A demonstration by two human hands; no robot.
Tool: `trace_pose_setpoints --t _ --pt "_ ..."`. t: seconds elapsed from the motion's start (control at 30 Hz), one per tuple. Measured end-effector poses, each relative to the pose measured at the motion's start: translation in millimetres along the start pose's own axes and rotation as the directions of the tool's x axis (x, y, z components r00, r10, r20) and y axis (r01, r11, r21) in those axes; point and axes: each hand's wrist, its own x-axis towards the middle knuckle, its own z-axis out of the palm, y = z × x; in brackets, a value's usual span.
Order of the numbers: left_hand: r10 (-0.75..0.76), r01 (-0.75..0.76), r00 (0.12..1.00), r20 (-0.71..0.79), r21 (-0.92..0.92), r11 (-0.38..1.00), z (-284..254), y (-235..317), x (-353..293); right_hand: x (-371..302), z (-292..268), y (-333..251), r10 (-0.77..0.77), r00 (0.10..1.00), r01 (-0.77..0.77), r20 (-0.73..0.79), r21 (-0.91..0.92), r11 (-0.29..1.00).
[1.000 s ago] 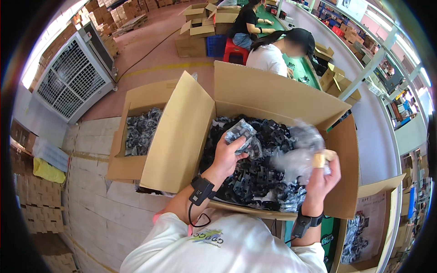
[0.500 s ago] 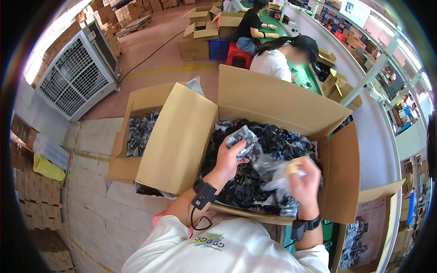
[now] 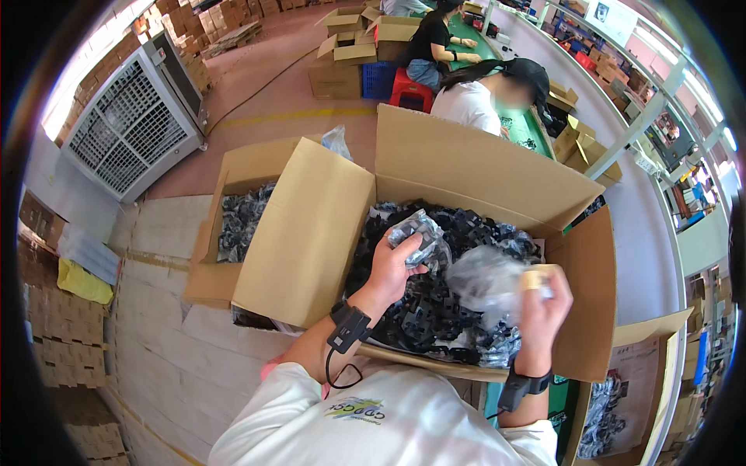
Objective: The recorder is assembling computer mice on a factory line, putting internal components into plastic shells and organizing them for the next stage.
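My left hand (image 3: 391,272) is closed around a clear packet (image 3: 420,235) with small dark and grey parts inside, held above the open cardboard box (image 3: 466,177). To its right, my right hand (image 3: 542,304) pinches a crumpled clear plastic bag (image 3: 486,278), which is smeared by motion. A yellowish cover wraps one finger of that hand. Whether the bag joins the packet cannot be made out. Beneath both hands, the box holds a heap of black plastic parts (image 3: 423,311), some in clear bags. Each wrist wears a black strapped device.
Left of the box stands another carton (image 3: 214,276) of bagged parts; a third carton (image 3: 660,365) is at the lower right. Beyond the far flap, a person in white (image 3: 466,105) sits at a green bench (image 3: 536,128). A large air cooler (image 3: 132,128) stands at the left.
My right hand has moved right and slightly up, drawing the clear bag away from the left hand. The left hand keeps its packet in nearly the same place.
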Motion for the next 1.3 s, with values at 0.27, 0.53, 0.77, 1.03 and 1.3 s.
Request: trace_pose_setpoints --t 0.27,0.53,0.77,1.03,1.3 --pt "-0.006 0.006 1.000 -0.012 0.000 1.000 6.4 2.0 -3.7 12.3 -24.2 -21.4 0.156 0.970 -0.202 0.185 0.264 0.943" --pt "-0.009 0.010 1.000 0.029 -0.016 1.000 5.8 1.0 -4.5 6.6 -13.9 -15.4 -0.051 0.994 0.068 -0.098 0.181 0.981" --pt "-0.013 0.012 1.000 0.025 0.022 1.000 6.8 -0.6 -5.6 0.4 -7.3 17.6 -0.043 0.989 0.052 0.141 -0.057 0.997" --pt "-0.050 0.047 0.995 0.086 0.033 0.998 7.9 0.2 -7.5 0.1 -11.6 7.1 -0.262 0.950 0.284 0.173 -0.124 0.951" --pt "0.051 -0.069 0.986 0.162 0.112 0.991 11.2 -7.9 -10.9 -17.5 14.1 27.7 0.020 0.932 -0.018 0.361 -0.011 1.000"
